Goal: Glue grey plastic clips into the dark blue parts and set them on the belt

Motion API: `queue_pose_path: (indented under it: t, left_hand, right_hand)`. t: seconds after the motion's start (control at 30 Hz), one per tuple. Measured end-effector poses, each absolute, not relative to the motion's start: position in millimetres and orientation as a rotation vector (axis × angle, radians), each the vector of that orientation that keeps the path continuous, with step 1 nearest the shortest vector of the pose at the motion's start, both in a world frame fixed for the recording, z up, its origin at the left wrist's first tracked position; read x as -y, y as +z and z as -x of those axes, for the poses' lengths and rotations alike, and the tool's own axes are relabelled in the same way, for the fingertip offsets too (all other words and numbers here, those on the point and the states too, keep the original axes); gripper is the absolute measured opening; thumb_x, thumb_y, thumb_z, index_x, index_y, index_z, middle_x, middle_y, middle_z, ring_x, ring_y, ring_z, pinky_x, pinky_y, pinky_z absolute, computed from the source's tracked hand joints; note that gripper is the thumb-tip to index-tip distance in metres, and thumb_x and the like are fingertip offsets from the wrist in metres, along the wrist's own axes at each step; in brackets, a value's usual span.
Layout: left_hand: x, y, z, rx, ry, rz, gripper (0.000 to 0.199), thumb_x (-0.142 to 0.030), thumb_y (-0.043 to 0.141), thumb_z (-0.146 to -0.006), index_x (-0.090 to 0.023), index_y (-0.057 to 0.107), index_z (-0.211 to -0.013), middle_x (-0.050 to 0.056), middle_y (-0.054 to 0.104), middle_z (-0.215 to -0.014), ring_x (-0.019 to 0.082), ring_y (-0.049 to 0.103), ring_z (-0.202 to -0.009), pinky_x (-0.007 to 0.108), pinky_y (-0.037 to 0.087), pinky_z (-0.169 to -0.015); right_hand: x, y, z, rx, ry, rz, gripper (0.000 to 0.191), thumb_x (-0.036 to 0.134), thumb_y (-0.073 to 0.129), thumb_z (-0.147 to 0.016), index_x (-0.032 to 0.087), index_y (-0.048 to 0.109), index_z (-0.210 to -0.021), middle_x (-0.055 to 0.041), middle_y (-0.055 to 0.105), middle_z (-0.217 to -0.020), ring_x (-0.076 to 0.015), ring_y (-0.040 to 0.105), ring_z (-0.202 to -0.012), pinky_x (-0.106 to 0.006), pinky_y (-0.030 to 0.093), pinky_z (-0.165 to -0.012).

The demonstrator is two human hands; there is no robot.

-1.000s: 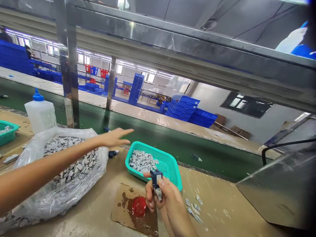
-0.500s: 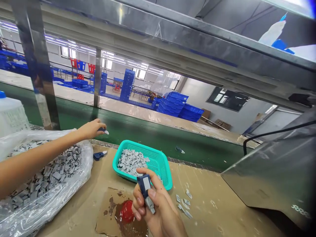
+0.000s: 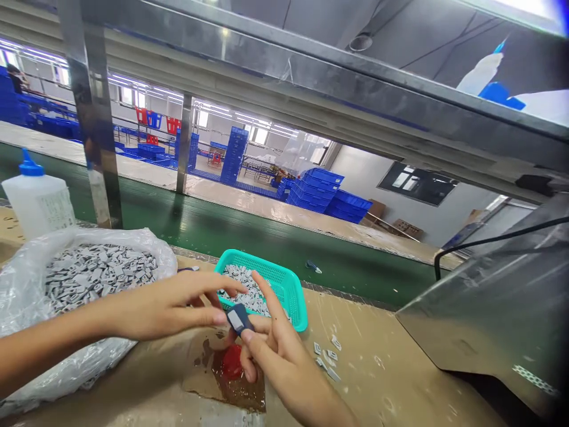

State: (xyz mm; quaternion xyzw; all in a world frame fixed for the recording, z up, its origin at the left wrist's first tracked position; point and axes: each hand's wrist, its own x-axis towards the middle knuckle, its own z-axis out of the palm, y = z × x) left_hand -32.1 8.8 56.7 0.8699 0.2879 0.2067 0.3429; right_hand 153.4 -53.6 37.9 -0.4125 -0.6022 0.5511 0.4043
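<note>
A dark blue piece with a light grey panel [image 3: 236, 320] is pinched in my right hand [image 3: 278, 350], above a red object [image 3: 232, 362] on a wet brown cardboard piece [image 3: 200, 382]. My left hand [image 3: 182, 305] reaches in from the left with fingers apart, its thumb tip at the edge of the blue piece. Behind the hands sits a turquoise basket [image 3: 299, 296] with small grey parts [image 3: 255, 296]. Left of it, a clear plastic bag [image 3: 164, 252] holds many grey parts [image 3: 102, 270], partly hidden by my left arm.
Several loose grey parts [image 3: 331, 356] lie right of the basket. A blue-and-white piece [image 3: 313, 266] is on the green belt [image 3: 267, 246]. A white bottle with a blue cap [image 3: 40, 204] stands at left. A metal panel [image 3: 480, 308] rises at right.
My left hand has come back from over the green belt to my right hand, and no longer holds the dark piece. The view has shifted slightly, showing more of the bottle.
</note>
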Motion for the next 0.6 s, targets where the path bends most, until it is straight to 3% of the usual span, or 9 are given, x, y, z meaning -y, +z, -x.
queue_pose_path:
  t: [0.07, 0.13, 0.2, 0.27, 0.33, 0.4, 0.47, 0.6]
  left_hand:
    - [-4, 60, 25, -0.582, 0.529, -2.169, 0.032, -0.032, 0.048, -0.082, -0.024, 0.053, -0.112, 0.003, 0.061, -0.098, 0.015, 0.057, -0.081, 0.021, 0.044, -0.07]
    - [-11, 56, 20, -0.583, 0.614, -2.132, 0.025, -0.031, 0.052, -0.078, -0.019, 0.061, -0.099, 0.003, 0.063, -0.085, 0.014, 0.057, -0.074, 0.02, 0.044, -0.064]
    - [-31, 50, 21, -0.707, 0.761, -2.058, 0.024, -0.031, 0.056, -0.074, -0.016, 0.062, -0.091, 0.002, 0.062, -0.073, 0.013, 0.055, -0.065, 0.019, 0.042, -0.057]
    - [-58, 44, 27, -0.881, 0.894, -2.007, 0.027, -0.034, 0.057, -0.071, -0.013, 0.062, -0.088, 0.001, 0.06, -0.067, 0.012, 0.054, -0.06, 0.019, 0.041, -0.053]
    - [-91, 40, 36, -1.105, 0.947, -2.111, 0.031, -0.038, 0.055, -0.071, -0.013, 0.061, -0.088, 0.002, 0.061, -0.068, 0.013, 0.055, -0.062, 0.02, 0.041, -0.054]
    - [-125, 35, 44, -1.325, 0.882, -2.273, 0.031, -0.038, 0.052, -0.072, -0.014, 0.062, -0.09, 0.003, 0.063, -0.073, 0.015, 0.057, -0.069, 0.021, 0.042, -0.06]
    - [-156, 28, 50, -1.485, 0.764, -2.37, 0.027, -0.032, 0.054, -0.071, -0.014, 0.064, -0.087, 0.004, 0.064, -0.075, 0.018, 0.058, -0.074, 0.024, 0.042, -0.066]
    - [-197, 11, 53, -1.652, 0.594, -2.351, 0.022, -0.025, 0.057, -0.071, -0.011, 0.063, -0.086, 0.009, 0.063, -0.087, 0.022, 0.056, -0.086, 0.032, 0.042, -0.077]
  right_hand:
    - [44, 43, -155, 1.553, 1.512, 1.018, 0.073, 0.026, 0.051, -0.082, 0.027, 0.002, -0.136, 0.0056, 0.05, -0.061, -0.0095, 0.048, -0.047, -0.023, 0.038, -0.05]
    - [30, 47, -162, 1.546, 1.628, 0.953, 0.075, 0.028, 0.054, -0.079, 0.024, 0.005, -0.135, 0.0035, 0.054, -0.064, -0.011, 0.052, -0.05, -0.023, 0.041, -0.05]
    - [11, 47, -176, 1.597, 1.56, 0.996, 0.062, 0.031, 0.049, -0.082, 0.02, 0.016, -0.133, -0.0031, 0.059, -0.079, -0.0125, 0.057, -0.06, -0.026, 0.045, -0.056]
    - [-13, 42, -197, 1.757, 1.209, 1.255, 0.042, 0.029, 0.037, -0.087, 0.017, 0.03, -0.127, -0.008, 0.059, -0.093, -0.0144, 0.059, -0.07, -0.028, 0.048, -0.062]
    - [-38, 33, -218, 1.886, 0.761, 1.585, 0.03, 0.017, 0.037, -0.086, 0.014, 0.046, -0.114, -0.0091, 0.059, -0.092, -0.0172, 0.059, -0.075, -0.031, 0.047, -0.068]
    - [-60, 18, -232, 1.919, 0.57, 1.715, 0.022, 0.004, 0.044, -0.078, 0.01, 0.059, -0.093, -0.0103, 0.06, -0.086, -0.0215, 0.057, -0.081, -0.036, 0.042, -0.077]
    - [-77, 2, -237, 1.966, 0.481, 1.762, 0.02, -0.004, 0.05, -0.071, 0.01, 0.061, -0.08, -0.0099, 0.06, -0.084, -0.0239, 0.054, -0.089, -0.038, 0.037, -0.084]
    - [-92, -19, -232, 2.022, 0.39, 1.801, 0.007, 0.006, 0.058, -0.077, 0.011, 0.059, -0.072, -0.0037, 0.06, -0.083, -0.0194, 0.054, -0.09, -0.039, 0.039, -0.084]
